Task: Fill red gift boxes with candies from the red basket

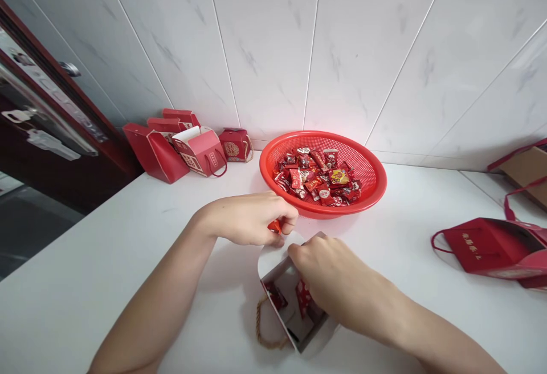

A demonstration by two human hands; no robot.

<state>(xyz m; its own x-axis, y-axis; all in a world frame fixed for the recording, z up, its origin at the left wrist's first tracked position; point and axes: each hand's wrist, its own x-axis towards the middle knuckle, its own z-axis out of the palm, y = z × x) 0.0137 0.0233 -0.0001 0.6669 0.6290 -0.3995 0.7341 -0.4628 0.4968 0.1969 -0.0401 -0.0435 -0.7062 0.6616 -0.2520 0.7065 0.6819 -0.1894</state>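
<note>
The left hand (250, 220) pinches a small red-wrapped sweet (274, 226) just above the rounded white flap (272, 257) of an open paper gift box (294, 311) on the white worktop (128, 288). The right hand (329, 280) curls over the box's mouth, beside red-wrapped sweets (274, 295) inside it. A rope handle (264, 328) lies by the box. Toward the back edge sits a red plastic colander (363, 160) heaped with sweets (318, 177). Red gift boxes (156, 151) crowd the back left corner, and another red gift box (491, 246) lies at the right edge.
</note>
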